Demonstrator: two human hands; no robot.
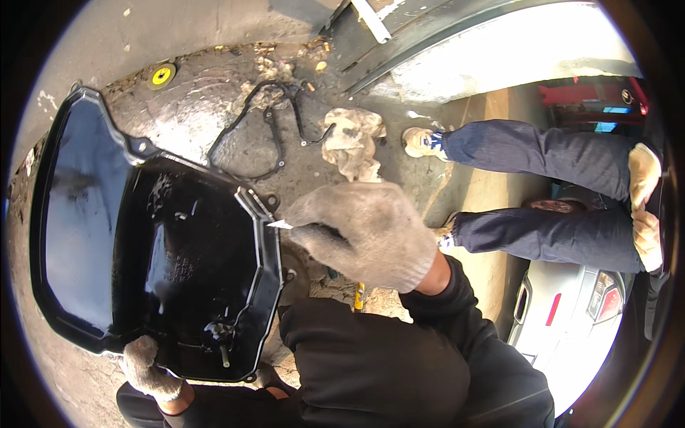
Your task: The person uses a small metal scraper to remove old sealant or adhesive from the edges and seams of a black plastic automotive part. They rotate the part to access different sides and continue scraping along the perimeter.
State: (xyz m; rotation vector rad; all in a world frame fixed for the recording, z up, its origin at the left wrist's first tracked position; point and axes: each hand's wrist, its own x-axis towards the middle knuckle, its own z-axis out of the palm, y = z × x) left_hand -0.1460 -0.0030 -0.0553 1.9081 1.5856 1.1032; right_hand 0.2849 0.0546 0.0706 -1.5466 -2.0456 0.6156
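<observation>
A large black oil pan is tilted up on the left, its glossy hollow facing me. Wearing a grey knit glove, my left hand grips the pan's near rim, the fingers partly hidden behind the edge. My right hand, gloved likewise, is closed in a pinch at the pan's right flange. From its fingertips sticks a small pale pointed piece, touching or very near the flange; its kind cannot be made out. Dark wet residue lies inside the pan. Behind it on the ground is a loop-shaped black gasket.
A crumpled stained rag lies beyond my right hand, beside the gasket. A yellow disc rests near the far wall. A yellow tube-like object is by my knee. Another person in jeans stands at the right, near a silver car.
</observation>
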